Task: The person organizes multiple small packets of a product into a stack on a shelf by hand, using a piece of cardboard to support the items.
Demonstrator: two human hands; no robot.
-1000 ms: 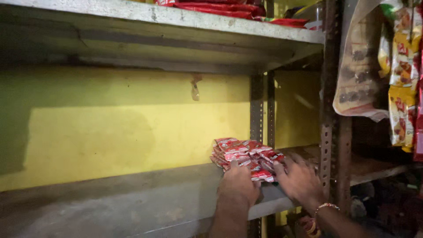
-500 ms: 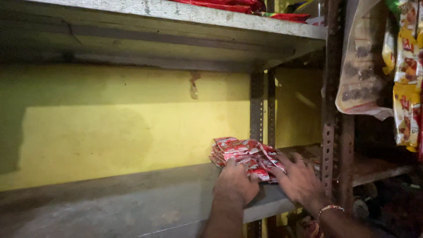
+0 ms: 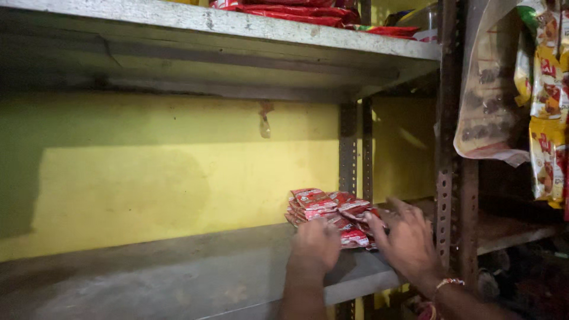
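A stack of small red sachet packets (image 3: 325,207) lies at the right end of a grey metal shelf (image 3: 178,278), against a yellow wall. My left hand (image 3: 315,244) rests with curled fingers on the near side of the stack. My right hand (image 3: 403,240) has its fingers spread and touches the stack's right edge. A beaded bracelet circles my right wrist (image 3: 446,284). The lower front of the stack is hidden behind both hands.
An upper shelf (image 3: 237,29) overhangs, carrying red packets (image 3: 284,9). Perforated steel uprights (image 3: 447,178) stand right of the stack. Hanging strips of yellow and red snack packets (image 3: 545,106) and a clear bag (image 3: 486,101) fill the right side.
My right hand has shifted slightly right and spread its fingers wider along the stack's edge. My left hand stays on the stack. The view has tilted a little.
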